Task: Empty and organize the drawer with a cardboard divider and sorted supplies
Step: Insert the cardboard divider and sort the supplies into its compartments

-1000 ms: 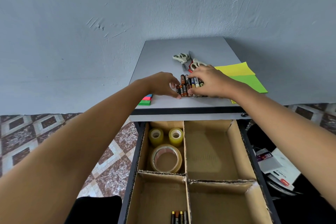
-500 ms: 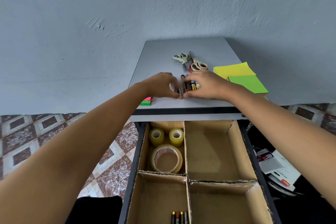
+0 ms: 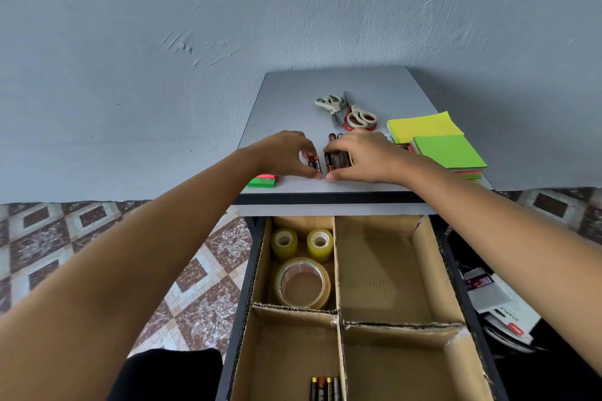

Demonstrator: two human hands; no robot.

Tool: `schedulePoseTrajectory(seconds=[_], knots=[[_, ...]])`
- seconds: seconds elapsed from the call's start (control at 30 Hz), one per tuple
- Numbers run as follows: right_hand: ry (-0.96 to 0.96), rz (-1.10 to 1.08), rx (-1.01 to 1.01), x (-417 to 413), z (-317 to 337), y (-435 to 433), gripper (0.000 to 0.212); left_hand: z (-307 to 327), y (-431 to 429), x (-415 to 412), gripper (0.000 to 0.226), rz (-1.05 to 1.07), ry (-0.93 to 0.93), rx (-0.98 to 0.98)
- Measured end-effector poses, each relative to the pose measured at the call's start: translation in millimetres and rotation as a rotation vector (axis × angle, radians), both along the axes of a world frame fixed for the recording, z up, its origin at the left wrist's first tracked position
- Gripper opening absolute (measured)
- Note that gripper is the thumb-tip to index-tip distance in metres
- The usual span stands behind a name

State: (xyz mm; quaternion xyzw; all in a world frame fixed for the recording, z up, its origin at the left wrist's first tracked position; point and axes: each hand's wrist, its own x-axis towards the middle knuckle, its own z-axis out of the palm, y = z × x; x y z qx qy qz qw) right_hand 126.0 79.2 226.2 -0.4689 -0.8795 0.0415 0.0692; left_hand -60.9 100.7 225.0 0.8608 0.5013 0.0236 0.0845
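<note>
Left hand [image 3: 286, 153] pinches two batteries [image 3: 315, 163], right hand [image 3: 365, 156] grips a battery cluster [image 3: 337, 161] near two scissors [image 3: 329, 103] [image 3: 360, 117]; the drawer [image 3: 252, 270] holds three tape rolls [image 3: 285, 242] [image 3: 320, 242] [image 3: 303, 283], four more batteries [image 3: 325, 389]

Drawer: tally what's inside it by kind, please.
Tape rolls: 3 (2 small yellow, 1 large clear)
Batteries: 4 showing, cut off by the frame edge
Total: 7

Orange-black batteries [image 3: 329, 162] lie clustered on the desk [image 3: 286, 107].
</note>
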Motion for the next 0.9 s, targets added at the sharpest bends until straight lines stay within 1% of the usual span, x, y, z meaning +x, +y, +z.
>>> schedulePoseTrajectory(seconds=[0.27,0.57,0.63,0.73,0.83,0.9], knots=[[-0.087,-0.009,-0.014,-6,-4,9,0.058,2,1,-6,0.052,0.001,0.007,-0.01],[-0.086,0.005,0.029,-7,-5,9,0.06,5,-4,-9,0.05,0.019,0.0,0.013],[-0.044,0.01,0.051,-6,-3,5,0.06,9,-13,-10,0.049,0.02,-0.024,0.015],[0.085,0.028,0.071,-3,2,-12,0.06,15,-39,-13,0.049,0.024,-0.107,0.02],[0.216,0.044,0.007,5,4,-41,0.061,14,-78,-19,0.048,-0.003,-0.174,0.026],[0.27,0.07,-0.044,11,1,-66,0.06,7,-106,-21,0.051,-0.047,-0.214,-0.002]])
